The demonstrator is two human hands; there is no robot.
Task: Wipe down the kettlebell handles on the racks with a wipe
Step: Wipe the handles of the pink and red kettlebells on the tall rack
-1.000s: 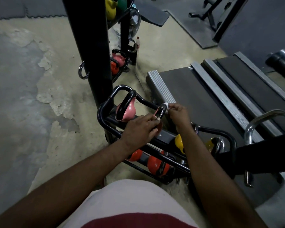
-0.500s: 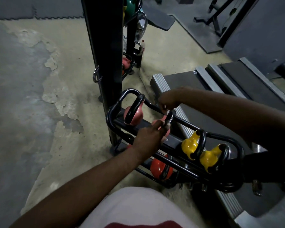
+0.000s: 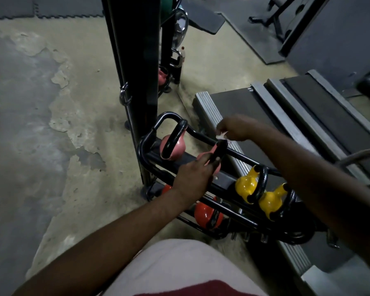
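Steadying pink kettlebell [image 3: 203, 157] on rack [image 3: 146, 144]: left hand [image 3: 192, 178] grasps its lower part, likely to stop it rocking. Right hand [image 3: 236, 127] pinches wipe [image 3: 222, 136] at top of handle [image 3: 219, 149]. Yellow kettlebells [image 3: 247, 185] just beside. Treadmill [image 3: 209, 112] crowds far side; post [image 3: 141, 82] near.

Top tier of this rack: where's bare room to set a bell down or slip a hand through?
One gap: bare shelf between the pink kettlebell the left hand holds and the first yellow kettlebell. The second yellow kettlebell sits close beside the first. Bare concrete floor lies left of the rack.
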